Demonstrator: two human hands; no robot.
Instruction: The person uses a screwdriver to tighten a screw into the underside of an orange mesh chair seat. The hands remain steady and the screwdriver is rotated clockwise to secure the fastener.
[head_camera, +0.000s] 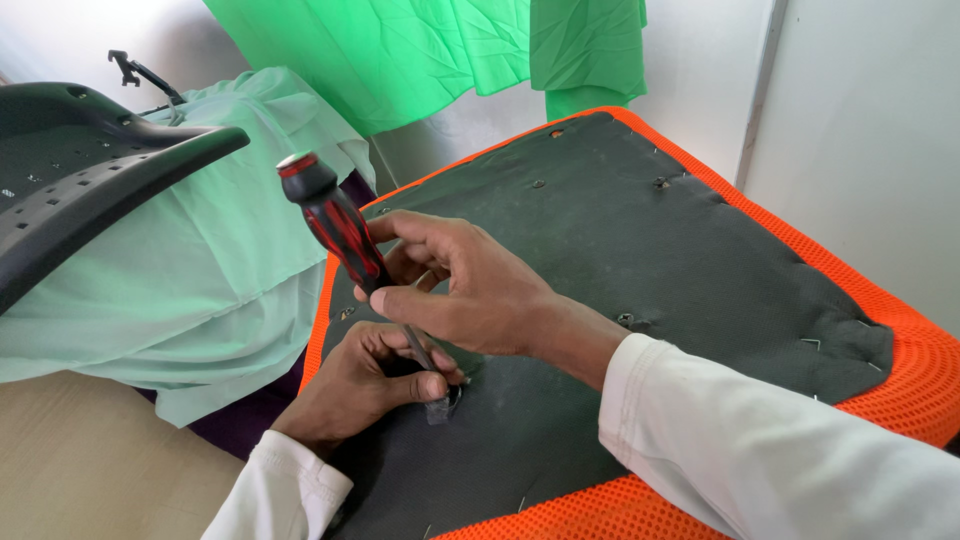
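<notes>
My right hand (465, 285) grips a screwdriver (335, 220) with a red and black handle, held tilted, its metal shaft pointing down to the right. My left hand (370, 385) pinches the shaft near its tip, fingers closed around it. The tip rests at a hole in the black fabric underside of a seat cushion (640, 260) edged in orange mesh. Both forearms wear white sleeves. The tip itself is partly hidden by my left thumb.
A black perforated plastic chair part (80, 170) juts in at the upper left. Pale green cloth (220, 270) drapes beside the cushion, and bright green cloth (440, 50) hangs behind. Several holes and staples dot the black fabric. A white wall stands at the right.
</notes>
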